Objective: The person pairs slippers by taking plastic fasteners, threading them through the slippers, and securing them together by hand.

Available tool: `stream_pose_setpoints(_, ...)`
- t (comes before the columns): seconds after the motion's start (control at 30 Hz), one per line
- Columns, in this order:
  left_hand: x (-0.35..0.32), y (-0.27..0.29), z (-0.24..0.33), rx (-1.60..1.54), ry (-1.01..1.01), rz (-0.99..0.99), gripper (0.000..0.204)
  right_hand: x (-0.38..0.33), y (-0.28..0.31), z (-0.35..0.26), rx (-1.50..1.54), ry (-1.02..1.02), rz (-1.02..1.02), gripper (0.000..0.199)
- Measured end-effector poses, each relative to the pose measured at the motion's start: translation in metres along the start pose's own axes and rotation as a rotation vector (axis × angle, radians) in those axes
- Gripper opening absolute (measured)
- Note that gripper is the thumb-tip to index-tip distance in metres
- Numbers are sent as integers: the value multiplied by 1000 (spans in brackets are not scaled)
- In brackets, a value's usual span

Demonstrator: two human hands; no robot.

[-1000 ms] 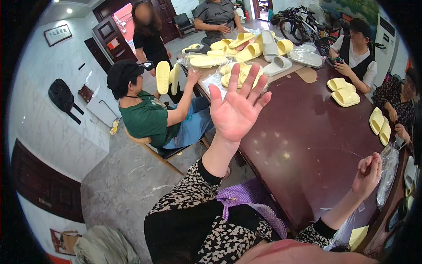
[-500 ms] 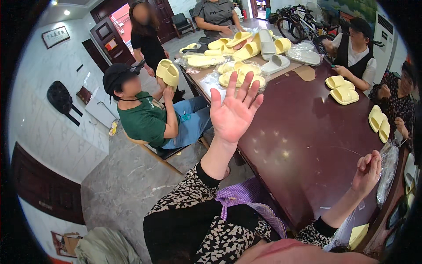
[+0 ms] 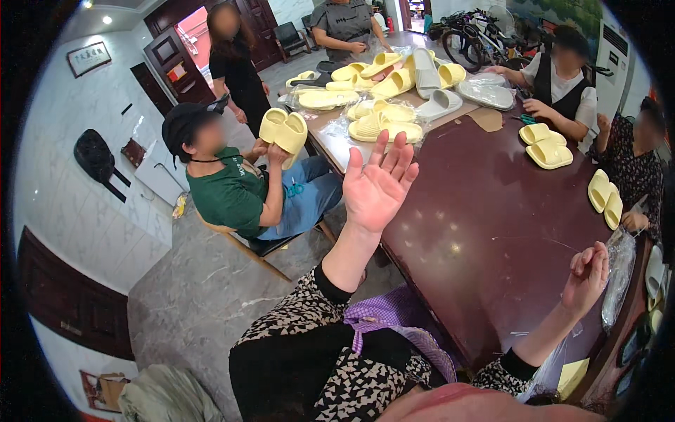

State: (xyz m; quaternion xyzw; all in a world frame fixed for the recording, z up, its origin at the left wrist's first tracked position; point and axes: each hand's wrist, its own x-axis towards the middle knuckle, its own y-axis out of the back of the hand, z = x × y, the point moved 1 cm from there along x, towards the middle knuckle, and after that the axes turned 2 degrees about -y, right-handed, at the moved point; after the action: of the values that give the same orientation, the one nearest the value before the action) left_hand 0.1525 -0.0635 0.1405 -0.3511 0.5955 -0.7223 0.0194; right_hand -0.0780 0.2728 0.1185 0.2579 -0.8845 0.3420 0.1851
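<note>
My left hand point(image 3: 380, 184) is raised beside the table's near-left edge, palm showing and fingers spread, with nothing in it. Low over the right side of the table is my right hand point(image 3: 589, 280), its fingers bent and drawn together. A fine pale thread-like line runs from the tabletop toward its fingertips; what they hold is too small to tell. Beside that hand lies clear plastic wrapping point(image 3: 619, 278). Beyond my left hand, a pile of yellow slippers point(image 3: 385, 129) and grey slippers point(image 3: 425, 74) covers the far end of the table.
A seated person in green point(image 3: 228, 186) holds yellow slippers point(image 3: 283, 133) at left. Yellow pairs sit along the right of the dark red table point(image 3: 485, 183), near two seated people. Two more people stand at the back. Yellow card point(image 3: 573, 378) lies below my right hand.
My left hand has dropped slightly, its fingers a little more bent. My right hand keeps its place. The person in green has turned the slippers, and the people at right have shifted their hands.
</note>
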Motion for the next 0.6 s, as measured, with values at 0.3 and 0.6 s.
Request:
stream_pose_setpoints(0.3, -1, 11, 2, -21, 2, 34, 50, 0, 3, 3, -10, 4, 11, 23)
stream_pose_setpoints(0.6, -3, 31, 7, 38, -20, 101, 46, 1, 8, 0, -7, -6, -10, 23)
